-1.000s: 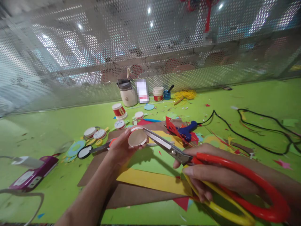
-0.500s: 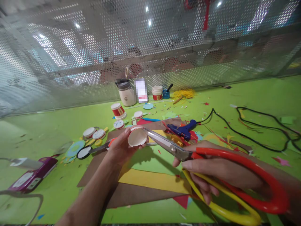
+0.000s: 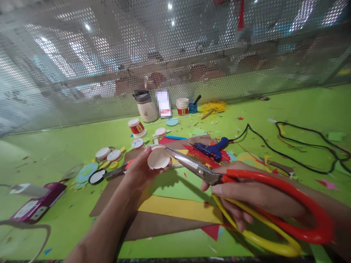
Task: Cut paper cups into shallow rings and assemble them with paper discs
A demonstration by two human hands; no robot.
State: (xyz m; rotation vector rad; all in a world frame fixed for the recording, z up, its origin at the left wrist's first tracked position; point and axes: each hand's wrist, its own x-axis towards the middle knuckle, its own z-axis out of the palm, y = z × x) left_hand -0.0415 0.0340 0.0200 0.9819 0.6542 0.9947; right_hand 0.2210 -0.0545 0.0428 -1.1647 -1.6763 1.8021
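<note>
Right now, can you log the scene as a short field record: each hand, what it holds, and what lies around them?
left hand: holds cut paper cup, open side toward camera
right hand: grips scissors, one red and one yellow handle
blades: at the cup's rim
under hands: brown card, yellow paper strip
behind: blue glue gun with black cable
surface: green table

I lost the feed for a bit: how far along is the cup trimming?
Done: several trimmed cup discs lie on the green table. In hand: left hand holds a paper cup; right hand has the scissors at its rim. Left: whole cups stand behind.
</note>
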